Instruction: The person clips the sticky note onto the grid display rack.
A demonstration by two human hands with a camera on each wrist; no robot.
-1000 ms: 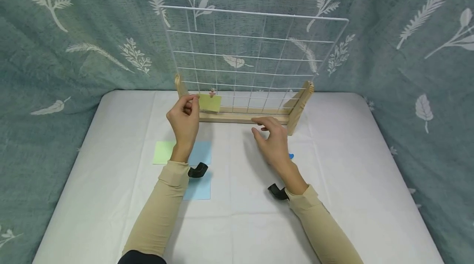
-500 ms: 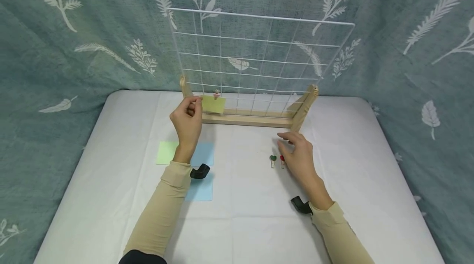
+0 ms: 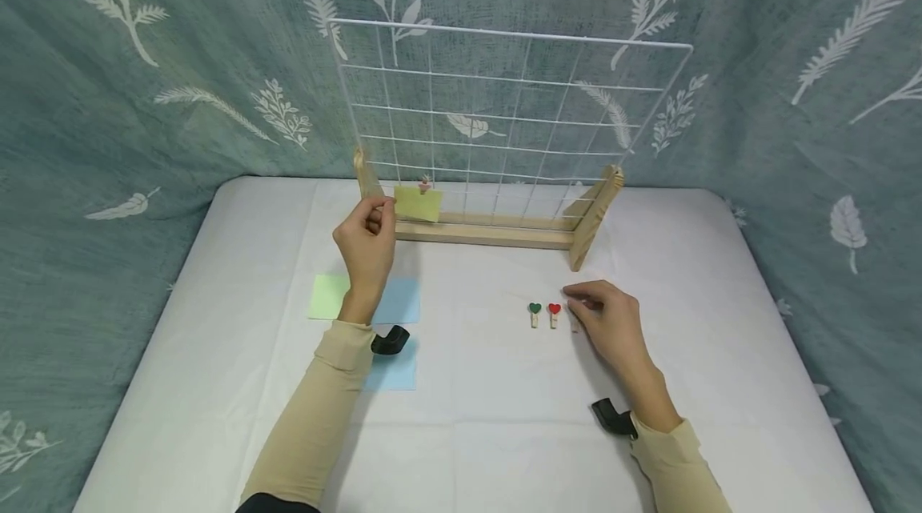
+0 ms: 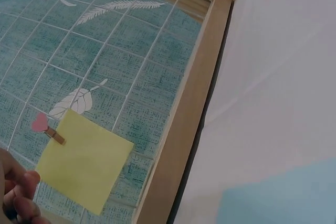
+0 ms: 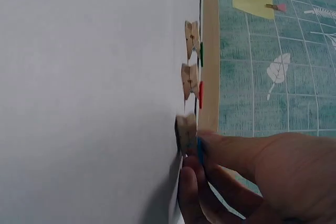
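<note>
A yellow sticky note hangs on the white wire grid, held along its upper edge by a small clothespin with a pink heart. At the note's left edge is my left hand, fingers curled and thumb close to the forefinger. Its fingertips sit right by the note's corner; whether they pinch note or wire I cannot tell. Over the table, my right hand pinches a wooden clothespin with a blue heart between thumb and fingers. Alongside stand two more clothespins, one with a green heart, another with a red heart.
Wooden feet and a crossbar hold the grid upright on the white-covered table. A green sticky note and blue sticky notes lie under and beside my left forearm. A patterned teal curtain hangs behind.
My right hand has moved from in front of the grid toward the right and nearer, down to the clothespin with the blue heart. The left hand stays by the yellow note.
</note>
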